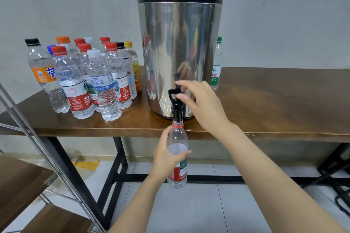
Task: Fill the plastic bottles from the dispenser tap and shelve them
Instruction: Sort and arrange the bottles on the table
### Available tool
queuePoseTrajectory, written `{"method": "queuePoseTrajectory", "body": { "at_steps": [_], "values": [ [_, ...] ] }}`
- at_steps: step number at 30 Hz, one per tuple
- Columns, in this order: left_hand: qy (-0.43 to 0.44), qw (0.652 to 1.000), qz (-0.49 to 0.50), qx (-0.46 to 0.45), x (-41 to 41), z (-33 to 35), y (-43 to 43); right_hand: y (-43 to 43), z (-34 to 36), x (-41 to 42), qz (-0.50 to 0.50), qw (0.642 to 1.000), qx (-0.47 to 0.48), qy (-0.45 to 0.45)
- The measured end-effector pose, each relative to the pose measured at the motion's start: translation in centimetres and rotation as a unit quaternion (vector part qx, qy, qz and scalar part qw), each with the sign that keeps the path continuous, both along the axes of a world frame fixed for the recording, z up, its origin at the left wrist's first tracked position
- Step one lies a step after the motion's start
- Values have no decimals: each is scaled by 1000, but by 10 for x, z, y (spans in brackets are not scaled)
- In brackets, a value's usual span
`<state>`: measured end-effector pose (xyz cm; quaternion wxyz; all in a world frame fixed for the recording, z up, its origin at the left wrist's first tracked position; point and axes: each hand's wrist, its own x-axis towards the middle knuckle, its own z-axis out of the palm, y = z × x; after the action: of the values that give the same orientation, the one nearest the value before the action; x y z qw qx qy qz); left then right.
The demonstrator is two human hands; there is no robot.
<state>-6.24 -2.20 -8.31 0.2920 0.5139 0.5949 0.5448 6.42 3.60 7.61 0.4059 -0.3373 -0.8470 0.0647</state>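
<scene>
A tall steel dispenser (180, 47) with a black lid stands at the front edge of the brown table (274, 100). Its black tap (175, 104) juts over the edge. My left hand (166, 155) grips an uncapped clear bottle (178, 138) with a red and white label, its mouth right under the spout. Water fills it to about the shoulder. My right hand (200, 100) rests at the tap lever, thumb and forefinger on its black handle.
Several capped bottles (85, 79) cluster on the table's left part. One green-capped bottle (216, 64) stands behind the dispenser on the right. A wooden shelf unit (28, 185) with a metal frame sits at lower left. Black table legs stand on the tiled floor below.
</scene>
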Motion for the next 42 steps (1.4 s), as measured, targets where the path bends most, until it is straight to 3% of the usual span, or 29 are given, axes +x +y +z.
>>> {"method": "queuePoseTrajectory", "body": {
  "at_steps": [6, 11, 18, 34, 39, 42],
  "values": [
    [11, 1000, 4, -21, 1, 5, 0, -6, 18, -20, -19, 997, 28, -65],
    [26, 1000, 9, -16, 1, 6, 1, -5, 7, -19, -21, 993, 115, -8],
    [55, 998, 22, 10, 0, 3, 5, -6, -46, -7, 3, 959, 276, 66],
    [50, 998, 26, 2, -2, 4, 5, -19, -60, 3, -49, 988, 12, 146],
    [64, 997, 31, 19, -1, 4, 5, -7, -52, 17, -3, 993, -25, 117],
    [63, 998, 24, 21, -2, 4, 6, 1, -53, 19, 19, 994, 11, 109]
  ]
}}
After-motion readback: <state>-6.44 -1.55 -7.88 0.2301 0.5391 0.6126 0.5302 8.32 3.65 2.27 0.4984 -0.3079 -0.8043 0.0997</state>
